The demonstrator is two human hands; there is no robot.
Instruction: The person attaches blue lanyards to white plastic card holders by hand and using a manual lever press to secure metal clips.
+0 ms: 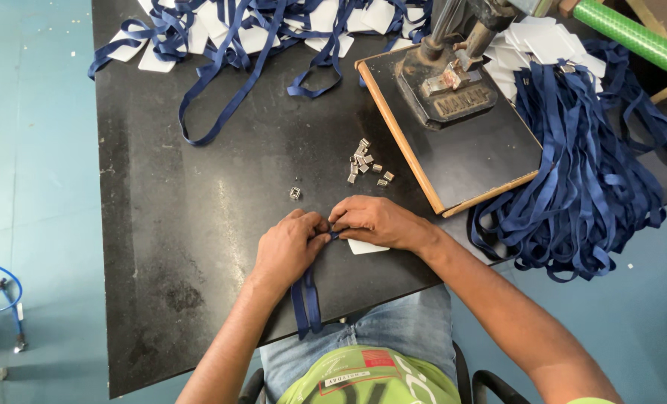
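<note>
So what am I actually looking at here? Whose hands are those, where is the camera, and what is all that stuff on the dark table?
There is one picture, taken by a camera worn on a person's head and looking down, so the two bare hands are that person's own. They sit at a black table. The left hand and right hand meet at the table's near edge and pinch the end of a folded blue strap, which hangs down towards the lap. A white card lies partly under the right hand. Just beyond the hands sits a small pile of metal clips, with one clip lying apart. Further right stands a hand press on a wood-edged board. More blue straps with white cards lie in a heap at the far edge, and a thick bundle drapes over the right side.
</note>
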